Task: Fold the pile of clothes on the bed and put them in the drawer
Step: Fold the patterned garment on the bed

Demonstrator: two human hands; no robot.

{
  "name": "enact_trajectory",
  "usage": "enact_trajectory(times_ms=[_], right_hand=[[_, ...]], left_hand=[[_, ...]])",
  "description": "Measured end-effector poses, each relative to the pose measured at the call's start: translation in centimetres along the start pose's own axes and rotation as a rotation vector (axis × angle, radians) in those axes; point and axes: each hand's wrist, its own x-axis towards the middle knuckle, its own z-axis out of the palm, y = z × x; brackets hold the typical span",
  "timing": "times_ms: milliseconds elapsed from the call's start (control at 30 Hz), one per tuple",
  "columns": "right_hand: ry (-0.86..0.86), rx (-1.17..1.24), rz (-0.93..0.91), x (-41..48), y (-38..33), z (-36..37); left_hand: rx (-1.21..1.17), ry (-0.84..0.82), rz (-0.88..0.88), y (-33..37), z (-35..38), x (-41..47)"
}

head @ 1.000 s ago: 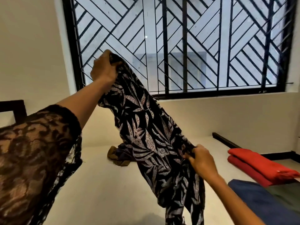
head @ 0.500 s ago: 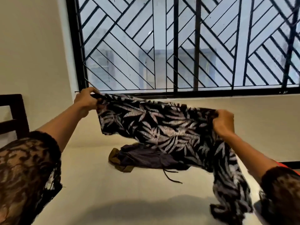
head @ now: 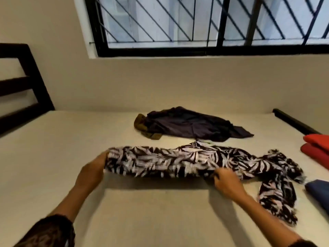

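A black garment with a white leaf print lies stretched sideways across the cream bed, its right end bunched and trailing toward me. My left hand grips its left end. My right hand pinches the near edge right of the middle. Behind it lies a rumpled dark purple garment on top of an olive-brown piece.
Folded red cloth and a folded navy piece sit at the bed's right edge. A dark headboard stands at the left. The wall and a barred window close off the far side.
Both hands have come down from in front of the window, and the print garment now lies on the bed instead of hanging in the air. The view has tipped downward.
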Motion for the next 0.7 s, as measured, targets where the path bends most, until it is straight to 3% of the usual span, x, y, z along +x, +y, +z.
enact_trajectory(times_ms=[67,167,467,600,700], right_hand=[[-0.026,-0.007,-0.042,-2.4,-0.1,3.7],[0.081,0.088,-0.089,-4.3,0.4,6.0],[0.179,-0.024,-0.163,-6.0,1.7,4.8],[0.214,-0.214,-0.215,-7.3,1.7,4.9],[0.352,-0.122,-0.177,-6.1,-1.1,3.6]], left_hand=[[0.030,-0.110,-0.020,-2.5,2.1,-4.0],[0.059,-0.186,-0.078,-4.3,3.5,-7.5],[0.083,-0.229,-0.102,-5.1,3.4,-7.3],[0.000,-0.122,-0.109,-3.7,3.7,-6.3],[-0.024,-0.051,0.001,0.6,4.6,-4.5]])
